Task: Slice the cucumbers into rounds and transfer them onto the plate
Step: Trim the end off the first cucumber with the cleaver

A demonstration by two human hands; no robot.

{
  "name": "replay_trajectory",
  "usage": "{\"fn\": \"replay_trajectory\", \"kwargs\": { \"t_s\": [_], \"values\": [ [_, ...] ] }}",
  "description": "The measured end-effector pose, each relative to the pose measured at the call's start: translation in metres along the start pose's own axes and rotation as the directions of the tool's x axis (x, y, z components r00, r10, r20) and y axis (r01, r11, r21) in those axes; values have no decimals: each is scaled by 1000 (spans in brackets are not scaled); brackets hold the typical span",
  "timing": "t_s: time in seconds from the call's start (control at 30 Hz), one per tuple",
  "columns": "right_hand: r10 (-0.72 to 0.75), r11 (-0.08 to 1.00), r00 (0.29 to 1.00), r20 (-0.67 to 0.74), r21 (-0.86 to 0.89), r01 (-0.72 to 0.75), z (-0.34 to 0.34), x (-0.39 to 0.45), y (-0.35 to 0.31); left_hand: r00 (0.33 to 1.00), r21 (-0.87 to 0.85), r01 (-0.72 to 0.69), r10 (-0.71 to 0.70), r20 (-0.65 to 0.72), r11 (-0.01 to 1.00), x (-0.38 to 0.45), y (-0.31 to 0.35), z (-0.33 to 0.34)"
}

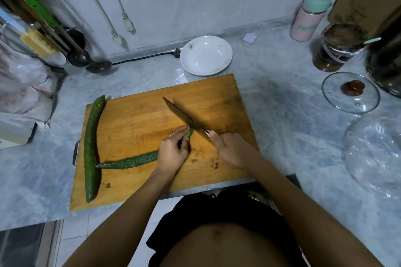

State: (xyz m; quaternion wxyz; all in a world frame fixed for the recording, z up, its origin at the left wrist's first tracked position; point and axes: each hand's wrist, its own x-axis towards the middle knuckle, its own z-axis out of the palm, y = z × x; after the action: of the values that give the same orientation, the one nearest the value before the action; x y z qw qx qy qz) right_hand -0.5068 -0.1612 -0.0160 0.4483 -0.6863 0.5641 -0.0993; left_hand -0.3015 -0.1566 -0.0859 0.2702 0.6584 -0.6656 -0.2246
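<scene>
Dark green bumpy cucumbers (92,147), orange-brown wooden board (138,123), white plate (206,55), grey marbled counter (293,128)

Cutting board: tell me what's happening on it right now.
A person is starting to slice a cucumber on the wooden cutting board. The left hand holds it down near its end, while the right hand grips the knife at that end. A second cucumber lies whole alongside. The white plate behind holds no rounds.
</scene>
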Motion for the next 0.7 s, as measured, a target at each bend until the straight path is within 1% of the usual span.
{"fn": "replay_trajectory", "kwargs": {
  "t_s": [0.07,0.13,0.17,0.23,0.37,0.4,0.47,0.6,0.7],
  "values": [
    [-4,998,999,-36,62,6,-11,-7,4,999,-27,41,-40,31,999,7,3,-7],
    [-22,994,996,-88,106,31,-21,-14,5,999,-2,17,-17,33,1000,15,7,-13],
    [-9,992,994,-110,122,23,-25,-16,4,999,28,-18,17,42,999,20,10,-15],
    [38,990,985,-167,140,-15,-33,-16,5,993,104,-71,60,105,992,33,17,-14],
    [106,986,969,-225,153,-72,-40,-17,11,966,332,-94,5,259,938,58,34,-2],
    [115,983,966,-232,163,-78,-41,-17,12,959,360,-109,4,282,927,62,37,1],
    [137,977,959,-246,192,-90,-43,-19,16,954,341,-105,-2,301,934,71,40,5],
    [206,960,941,-267,242,-141,-50,-23,22,972,194,1,-46,230,981,100,40,6],
    [277,935,917,-286,301,-188,-59,-25,23,972,135,41,-71,225,990,131,46,8]
  ]
}}
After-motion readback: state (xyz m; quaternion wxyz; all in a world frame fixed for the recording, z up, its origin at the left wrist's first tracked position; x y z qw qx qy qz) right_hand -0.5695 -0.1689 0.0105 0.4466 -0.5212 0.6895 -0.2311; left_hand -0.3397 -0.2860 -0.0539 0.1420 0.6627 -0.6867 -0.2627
